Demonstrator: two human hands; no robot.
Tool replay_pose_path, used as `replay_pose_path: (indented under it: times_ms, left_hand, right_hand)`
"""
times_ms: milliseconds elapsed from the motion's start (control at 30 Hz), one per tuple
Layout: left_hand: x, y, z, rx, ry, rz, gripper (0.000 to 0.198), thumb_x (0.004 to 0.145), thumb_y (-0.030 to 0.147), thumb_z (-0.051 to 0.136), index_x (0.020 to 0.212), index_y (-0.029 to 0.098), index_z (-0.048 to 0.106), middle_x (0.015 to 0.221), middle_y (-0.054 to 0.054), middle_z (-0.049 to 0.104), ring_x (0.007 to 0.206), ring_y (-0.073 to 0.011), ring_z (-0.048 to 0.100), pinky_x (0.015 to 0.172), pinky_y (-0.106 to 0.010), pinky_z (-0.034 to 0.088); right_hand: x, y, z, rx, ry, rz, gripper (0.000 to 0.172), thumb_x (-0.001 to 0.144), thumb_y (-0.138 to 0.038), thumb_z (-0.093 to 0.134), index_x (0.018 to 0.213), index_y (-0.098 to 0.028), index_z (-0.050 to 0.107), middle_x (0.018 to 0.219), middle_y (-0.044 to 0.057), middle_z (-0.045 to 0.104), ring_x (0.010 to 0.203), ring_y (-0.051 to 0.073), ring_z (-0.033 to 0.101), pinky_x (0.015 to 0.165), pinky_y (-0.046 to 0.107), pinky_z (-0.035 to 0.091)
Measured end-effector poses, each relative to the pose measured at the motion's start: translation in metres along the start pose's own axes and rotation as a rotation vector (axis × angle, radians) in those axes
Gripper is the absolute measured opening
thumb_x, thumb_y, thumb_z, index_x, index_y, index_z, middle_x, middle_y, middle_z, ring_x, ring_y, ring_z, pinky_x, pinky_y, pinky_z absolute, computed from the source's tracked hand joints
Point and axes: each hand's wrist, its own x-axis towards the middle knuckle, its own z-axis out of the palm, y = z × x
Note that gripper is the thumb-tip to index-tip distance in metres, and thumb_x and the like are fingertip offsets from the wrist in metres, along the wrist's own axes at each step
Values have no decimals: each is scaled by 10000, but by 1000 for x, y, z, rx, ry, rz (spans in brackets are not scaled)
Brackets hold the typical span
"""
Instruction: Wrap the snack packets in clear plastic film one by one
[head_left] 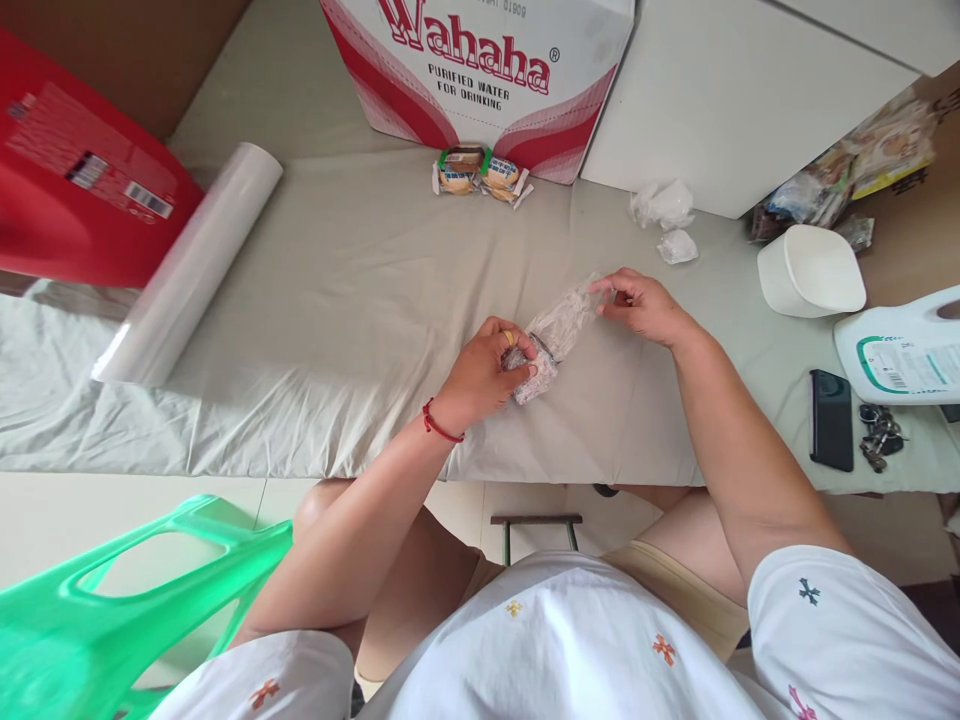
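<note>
Both near desk's [360,300] front edge: left hand [480,375] gripping wrapped lump [534,380], perhaps a snack, right hand [645,305] pinching film tail [562,320].

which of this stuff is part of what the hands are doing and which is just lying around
In hand: wrapped bundle gripped by left hand; film tail pinched by right hand; cling film roll nearby.
Lying about: phone, keys, white tub, detergent bottle, Wahaha box.

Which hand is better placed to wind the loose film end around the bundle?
Probably the right hand: its fingers pinch the film tail, while the left hand clamps the wrapped bundle.
</note>
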Motion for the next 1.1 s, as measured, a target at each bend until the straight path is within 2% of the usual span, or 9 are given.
replay_pose_path:
  times_ms: [100, 233, 433, 633, 767, 933, 1100]
  left_hand:
    - [0, -1, 0, -5, 3, 9, 118, 805, 266, 712, 909, 213, 725, 1121, -49, 607, 731, -121, 510, 688, -310, 495]
    - [0, 0, 0, -4, 6, 2, 109, 806, 254, 712, 907, 218, 730, 1123, -48, 603, 738, -121, 519, 694, -310, 499]
    - [-1, 2, 0, -13, -11, -27, 97, 804, 232, 700, 898, 218, 721, 1151, -54, 599, 808, -143, 551, 672, -299, 491]
    - [-1, 3, -1, -13, -27, -32, 86, 809, 246, 697, 888, 217, 715, 1146, -56, 599, 790, -144, 540, 650, -299, 486]
    - [0, 3, -2, 14, -34, -25, 93, 820, 247, 696, 904, 218, 721, 1125, -53, 590, 763, -134, 518, 686, -312, 489]
    - [0, 2, -3, 40, -32, -5, 101, 833, 263, 697, 917, 220, 733, 1109, -46, 585, 753, -128, 513, 730, -326, 495]
    - [1, 2, -3, 34, -37, -11, 106, 816, 258, 695, 906, 216, 733, 1105, -45, 593, 754, -127, 519, 703, -313, 490]
  right_hand:
    - [8, -4, 13, -36, -75, -39, 356, 747, -512, 858, 1015, -284, 800, 965, 44, 614, 738, 175, 508, 702, 345, 488]
    - [14, -11, 16, -13, -94, -83, 298, 771, -522, 849, 889, -255, 791, 911, 52, 610, 765, 188, 532, 735, 360, 495]
    - [0, -16, -9, 110, -105, 32, 299, 749, -518, 870, 812, -250, 753, 810, 14, 640, 739, 169, 526, 709, 337, 466]
    - [-16, -10, -28, 125, 17, 69, 300, 785, -518, 848, 819, -247, 725, 803, 14, 631, 746, 169, 526, 689, 329, 454]
    - [-14, -5, -24, 91, 52, 91, 275, 823, -527, 801, 869, -261, 748, 804, 14, 616, 711, 164, 502, 649, 324, 441]
    - [-6, -7, -9, 12, -96, 54, 260, 773, -481, 838, 943, -287, 806, 965, 38, 646, 710, 159, 508, 663, 337, 461]
    - [-1, -10, -4, 59, -62, 52, 240, 762, -476, 848, 839, -263, 768, 850, 24, 626, 707, 163, 508, 693, 348, 467]
